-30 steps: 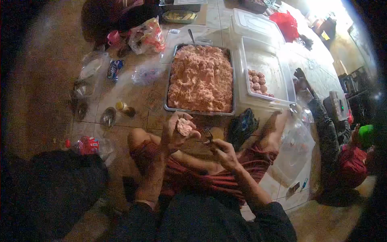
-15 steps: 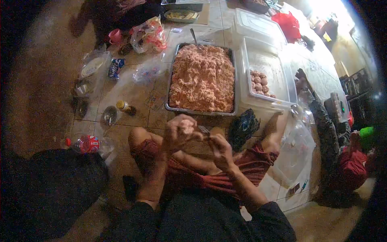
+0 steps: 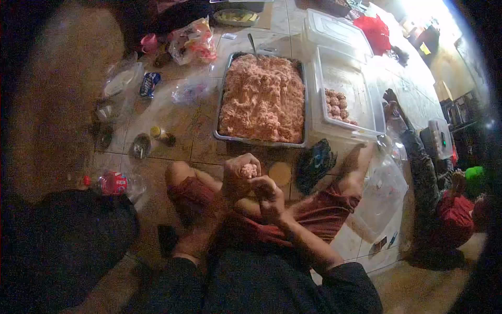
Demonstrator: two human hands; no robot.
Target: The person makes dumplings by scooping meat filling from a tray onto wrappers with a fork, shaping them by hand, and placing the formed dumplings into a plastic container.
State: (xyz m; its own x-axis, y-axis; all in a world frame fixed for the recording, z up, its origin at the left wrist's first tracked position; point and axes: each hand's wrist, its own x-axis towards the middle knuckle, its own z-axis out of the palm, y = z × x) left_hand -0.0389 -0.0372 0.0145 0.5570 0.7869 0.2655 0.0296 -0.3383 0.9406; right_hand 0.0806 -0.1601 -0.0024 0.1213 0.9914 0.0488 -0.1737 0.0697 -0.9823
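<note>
My left hand (image 3: pixel 236 178) is wrapped round a lump of pinkish minced meat (image 3: pixel 249 170), which bulges out at the top of the fist. Right beside it, my right hand (image 3: pixel 270 198) has its fingers curled in close to the lump; whatever it grips is hidden. Beyond both hands lies a large rectangular tray (image 3: pixel 222 137) heaped with minced meat mixture (image 3: pixel 264 99). A spoon handle (image 3: pixel 252 45) sticks up at the tray's far edge. To the tray's right, a clear plastic container (image 3: pixel 349 68) holds several meatballs (image 3: pixel 337 106) along its left side.
A dark plastic bag (image 3: pixel 315 166) and a round tan disc (image 3: pixel 280 173) lie near my legs. Leftward are a yellow-capped jar (image 3: pixel 162 136), a glass (image 3: pixel 141 147) and a red-labelled bottle (image 3: pixel 117 183). Another person's leg (image 3: pixel 418 157) stretches along the right; a container lid (image 3: pixel 334 32) lies behind.
My right hand has moved left and up against my left hand. The spoon-like utensil seen in it earlier no longer shows. The meat lump has shifted slightly right and down.
</note>
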